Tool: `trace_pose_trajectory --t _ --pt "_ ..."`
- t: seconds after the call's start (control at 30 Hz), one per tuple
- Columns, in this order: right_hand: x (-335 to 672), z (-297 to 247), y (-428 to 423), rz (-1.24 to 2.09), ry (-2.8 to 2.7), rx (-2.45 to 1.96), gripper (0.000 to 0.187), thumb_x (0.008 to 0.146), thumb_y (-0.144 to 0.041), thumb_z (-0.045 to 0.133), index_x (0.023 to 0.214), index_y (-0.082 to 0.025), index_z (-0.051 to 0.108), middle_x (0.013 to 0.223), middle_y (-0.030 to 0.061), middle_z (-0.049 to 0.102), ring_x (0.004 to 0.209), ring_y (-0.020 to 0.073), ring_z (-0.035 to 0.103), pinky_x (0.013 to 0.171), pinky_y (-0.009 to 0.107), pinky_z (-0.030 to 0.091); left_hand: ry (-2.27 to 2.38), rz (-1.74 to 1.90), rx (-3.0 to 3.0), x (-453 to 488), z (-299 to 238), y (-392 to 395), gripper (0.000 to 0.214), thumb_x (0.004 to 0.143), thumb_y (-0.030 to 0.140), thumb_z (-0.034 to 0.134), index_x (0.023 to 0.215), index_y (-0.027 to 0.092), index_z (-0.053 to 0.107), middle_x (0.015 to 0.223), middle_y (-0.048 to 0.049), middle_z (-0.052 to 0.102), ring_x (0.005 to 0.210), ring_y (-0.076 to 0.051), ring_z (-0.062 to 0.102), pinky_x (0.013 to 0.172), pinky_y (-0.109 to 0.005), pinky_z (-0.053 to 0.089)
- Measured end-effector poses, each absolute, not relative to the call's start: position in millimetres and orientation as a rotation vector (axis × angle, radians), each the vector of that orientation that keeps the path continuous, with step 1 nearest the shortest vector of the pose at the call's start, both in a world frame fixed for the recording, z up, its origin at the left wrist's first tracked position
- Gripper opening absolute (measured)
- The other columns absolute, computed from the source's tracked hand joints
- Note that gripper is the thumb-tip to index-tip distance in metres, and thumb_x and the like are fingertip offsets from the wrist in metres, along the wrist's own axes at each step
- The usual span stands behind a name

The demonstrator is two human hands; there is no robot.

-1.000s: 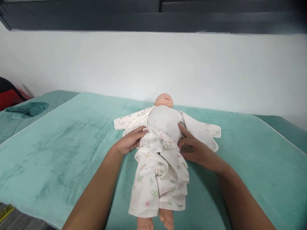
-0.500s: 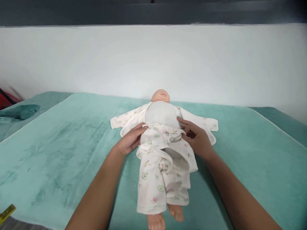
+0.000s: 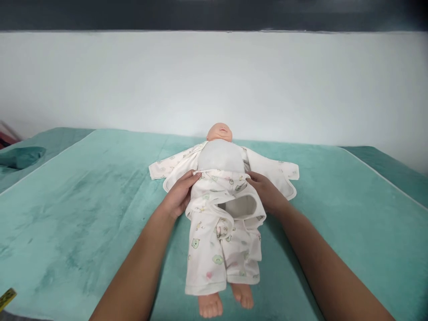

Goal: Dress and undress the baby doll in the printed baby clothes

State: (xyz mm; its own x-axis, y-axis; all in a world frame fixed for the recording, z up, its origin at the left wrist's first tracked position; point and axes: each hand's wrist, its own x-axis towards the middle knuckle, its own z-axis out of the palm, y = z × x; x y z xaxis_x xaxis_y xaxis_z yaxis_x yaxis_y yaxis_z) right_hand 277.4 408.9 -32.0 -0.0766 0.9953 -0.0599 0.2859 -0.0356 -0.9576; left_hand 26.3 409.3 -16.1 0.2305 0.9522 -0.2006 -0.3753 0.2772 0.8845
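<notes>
A baby doll (image 3: 220,154) lies on its back, head away from me and bare feet toward me. Its white printed jacket (image 3: 267,166) is spread wide beneath the grey torso, sleeves out to both sides. White printed baby pants (image 3: 207,245) cover the legs up to the belly, with a gaping opening at the crotch. My left hand (image 3: 180,194) pinches the waistband at the doll's left-hand side in view, thumb on top. On the opposite side my right hand (image 3: 265,189) grips the waistband, its fingertips partly hidden by the cloth.
Teal plush cover (image 3: 83,214) spreads beneath the doll. A white wall (image 3: 214,80) rises behind its head. At the left lies a folded teal cloth (image 3: 23,157), and a yellow strip (image 3: 7,298) shows at the lower left corner.
My right hand has closed on the waistband and pulled it in and up; its side of the pants lies closer to the body. The left hand stays at its side. The view shifts slightly.
</notes>
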Motion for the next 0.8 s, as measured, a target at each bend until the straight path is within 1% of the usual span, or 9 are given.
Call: trace_pose_trajectory --t 0.13,0.2,0.3,0.4,0.5,0.57,0.63,0.73,0.8 --pt "273.1 -27.0 406.9 1.453 -1.339 -1.183 0.042 0.076 -0.036 0.071 0.114 -0.020 0.070 0.097 0.0067 0.076 0.089 0.0269 0.069 0.073 0.035 0.055 0.882 1.074 0.798 26.9 -18.4 409.3 0.033 0.072 0.037 0.079 0.093 0.016 0.063 0.080 -0.0016 0.064 0.073 -0.016 0.062 0.069 -0.027 0.049" --pt "270.5 -25.4 406.1 1.534 -1.290 -1.116 0.049 0.072 -0.033 0.075 0.119 -0.021 0.069 0.098 0.0067 0.076 0.090 0.0270 0.070 0.077 0.037 0.055 0.879 1.066 0.796 26.4 -17.6 409.3 0.034 0.072 0.037 0.080 0.095 0.017 0.064 0.084 -0.0026 0.066 0.076 -0.017 0.063 0.070 -0.028 0.049" --pt "266.7 -24.7 405.0 1.582 -1.255 -1.053 0.056 0.068 -0.031 0.079 0.122 -0.023 0.068 0.101 0.0065 0.077 0.093 0.0280 0.070 0.082 0.040 0.055 0.869 1.046 0.803 26.4 -14.7 409.0 0.031 0.076 0.036 0.077 0.096 0.018 0.064 0.093 -0.0038 0.069 0.081 -0.017 0.064 0.071 -0.028 0.049" --pt "264.0 -27.1 404.8 1.490 -1.270 -1.024 0.057 0.067 -0.029 0.079 0.123 -0.023 0.067 0.109 0.0071 0.075 0.100 0.0292 0.069 0.087 0.041 0.054 0.855 1.053 0.793 28.6 -11.9 407.8 0.029 0.077 0.033 0.076 0.098 0.017 0.064 0.096 -0.0049 0.069 0.084 -0.019 0.065 0.072 -0.028 0.050" --pt "263.0 -31.7 407.1 1.337 -1.300 -1.049 0.057 0.068 -0.028 0.079 0.123 -0.022 0.066 0.116 0.0081 0.073 0.107 0.0303 0.067 0.092 0.043 0.053 0.851 1.097 0.745 32.0 -10.0 405.6 0.031 0.074 0.030 0.077 0.098 0.015 0.065 0.089 -0.0052 0.070 0.080 -0.019 0.065 0.070 -0.028 0.049" --pt "263.4 -34.3 409.5 1.264 -1.312 -1.076 0.057 0.067 -0.027 0.079 0.123 -0.022 0.067 0.117 0.0077 0.072 0.108 0.0307 0.066 0.093 0.044 0.052 0.872 1.132 0.727 34.2 -9.1 403.9 0.030 0.071 0.029 0.078 0.093 0.014 0.065 0.083 -0.0042 0.069 0.075 -0.018 0.065 0.068 -0.027 0.049" --pt "264.0 -35.4 411.3 1.219 -1.314 -1.089 0.055 0.066 -0.025 0.078 0.121 -0.023 0.067 0.117 0.0066 0.073 0.109 0.0305 0.066 0.094 0.044 0.052 0.896 1.164 0.727 35.8 -8.8 402.8 0.031 0.068 0.030 0.080 0.089 0.014 0.065 0.081 -0.0036 0.069 0.076 -0.018 0.065 0.066 -0.026 0.048" --pt "264.4 -33.6 411.7 1.222 -1.296 -1.073 0.051 0.067 -0.021 0.073 0.118 -0.023 0.068 0.116 0.0052 0.073 0.109 0.0295 0.066 0.094 0.043 0.052 0.930 1.202 0.762 36.7 -10.5 404.2 0.034 0.064 0.033 0.083 0.088 0.016 0.065 0.082 -0.0040 0.070 0.081 -0.021 0.067 0.067 -0.027 0.048" --pt "264.4 -31.7 411.1 1.233 -1.282 -1.050 0.047 0.067 -0.018 0.069 0.114 -0.022 0.070 0.114 0.0045 0.074 0.108 0.0287 0.066 0.095 0.042 0.051 0.972 1.215 0.802 36.5 -13.0 407.3 0.033 0.064 0.036 0.082 0.084 0.017 0.065 0.080 -0.0040 0.070 0.082 -0.021 0.067 0.069 -0.028 0.049"
